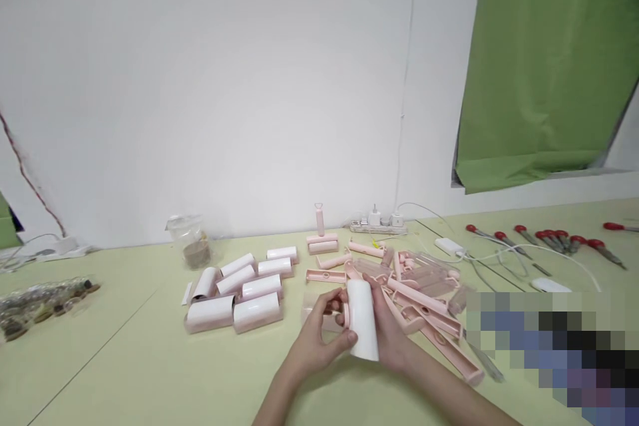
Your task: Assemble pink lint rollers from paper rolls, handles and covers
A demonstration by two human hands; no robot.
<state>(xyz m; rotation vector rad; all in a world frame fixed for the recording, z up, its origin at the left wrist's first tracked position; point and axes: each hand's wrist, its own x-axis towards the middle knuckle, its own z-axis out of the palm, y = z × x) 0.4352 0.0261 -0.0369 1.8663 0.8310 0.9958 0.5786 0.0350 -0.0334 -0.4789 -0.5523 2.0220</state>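
Between my two hands is a lint roller (363, 319) with a white paper roll and pink plastic at its left side and top. My left hand (322, 329) grips it from the left, thumb pressed on the white roll and fingers curled at the pink part. Wrapped round the right side is my right hand (388, 329), its fingers partly hidden behind the roll. Just beyond lie pink plastic handle parts (424, 299) in a loose pile, with clear covers (422, 273) among them. To the left, several white rolls (257, 311) rest in pinkish clear covers.
Several red-handled tools (554, 238) lie at the right, near white cables and a power strip (378, 227). A small pink roller (319, 219) stands upright by the wall. A plastic bag (192, 243) and wrapped goods (42, 306) are at the left.
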